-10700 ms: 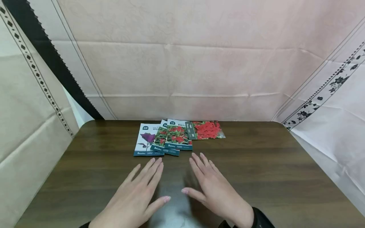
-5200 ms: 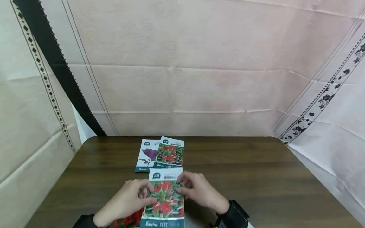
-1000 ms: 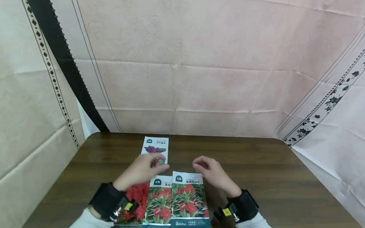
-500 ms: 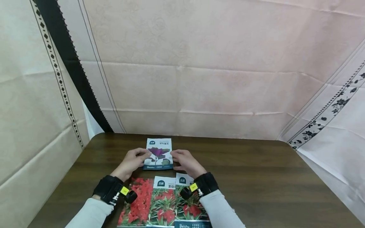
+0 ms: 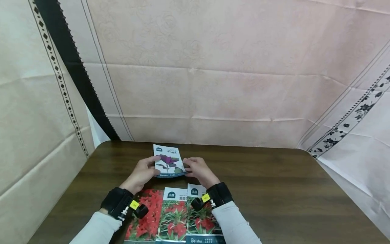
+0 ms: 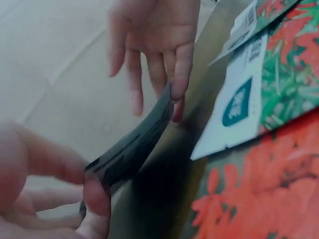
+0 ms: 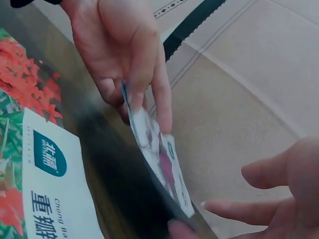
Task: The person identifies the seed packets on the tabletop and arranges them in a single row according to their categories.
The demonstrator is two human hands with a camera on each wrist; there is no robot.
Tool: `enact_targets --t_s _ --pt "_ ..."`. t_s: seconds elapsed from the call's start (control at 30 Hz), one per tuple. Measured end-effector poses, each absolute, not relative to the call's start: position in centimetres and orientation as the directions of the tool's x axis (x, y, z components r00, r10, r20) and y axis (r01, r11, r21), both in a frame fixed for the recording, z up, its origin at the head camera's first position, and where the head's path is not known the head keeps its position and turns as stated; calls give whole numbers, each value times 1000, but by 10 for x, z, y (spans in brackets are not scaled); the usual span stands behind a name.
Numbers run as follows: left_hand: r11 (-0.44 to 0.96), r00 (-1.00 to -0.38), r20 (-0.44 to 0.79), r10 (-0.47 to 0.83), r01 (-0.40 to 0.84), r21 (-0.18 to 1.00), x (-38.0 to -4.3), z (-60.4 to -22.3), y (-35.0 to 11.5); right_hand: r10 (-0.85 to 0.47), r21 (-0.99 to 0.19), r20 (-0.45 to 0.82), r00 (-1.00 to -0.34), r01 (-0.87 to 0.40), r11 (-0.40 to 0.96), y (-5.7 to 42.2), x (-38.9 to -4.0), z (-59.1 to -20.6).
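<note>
A seed packet with a purple flower on white is tilted and slightly bowed over the far part of the table. My left hand pinches its left edge, the thumb on one face and fingers on the other. At its right edge is my right hand, thumb and a fingertip on either side of the lower corner, other fingers spread. Nearer lie a packet with massed red flowers and two matching red-and-green packets, one in the middle and one on the right, partly hidden by my right wrist.
The brown wooden table has rounded far corners. Behind it hangs a pale cloth, with patterned cloth borders at both sides. A strapped device sits on each wrist, the left one and the right one.
The red-flowered packets have come from the back to a near row. Within the last second, both hands reached the purple-flower packet; its lower edge now bows and it is tilted.
</note>
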State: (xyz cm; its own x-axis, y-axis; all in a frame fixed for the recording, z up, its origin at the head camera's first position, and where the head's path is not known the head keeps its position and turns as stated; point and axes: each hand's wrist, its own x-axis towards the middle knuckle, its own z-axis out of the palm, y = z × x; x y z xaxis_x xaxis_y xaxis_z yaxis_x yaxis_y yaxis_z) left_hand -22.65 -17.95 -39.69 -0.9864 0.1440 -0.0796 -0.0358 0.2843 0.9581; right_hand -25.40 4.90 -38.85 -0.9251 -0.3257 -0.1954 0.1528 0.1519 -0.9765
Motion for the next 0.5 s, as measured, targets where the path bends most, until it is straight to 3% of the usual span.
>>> enact_targets --t_s 0.27,0.37,0.5 --pt "330 -955 -21 297 82 941 -206 -375 -155 -281 -979 -91 -955 34 202 79 -242 -375" --pt "372 -931 25 365 170 913 -190 -367 -134 -252 -939 -16 -968 -72 335 102 -226 -368" --pt "474 -873 56 485 316 822 -164 -358 -105 -264 -798 27 -964 -179 575 138 -197 -361"
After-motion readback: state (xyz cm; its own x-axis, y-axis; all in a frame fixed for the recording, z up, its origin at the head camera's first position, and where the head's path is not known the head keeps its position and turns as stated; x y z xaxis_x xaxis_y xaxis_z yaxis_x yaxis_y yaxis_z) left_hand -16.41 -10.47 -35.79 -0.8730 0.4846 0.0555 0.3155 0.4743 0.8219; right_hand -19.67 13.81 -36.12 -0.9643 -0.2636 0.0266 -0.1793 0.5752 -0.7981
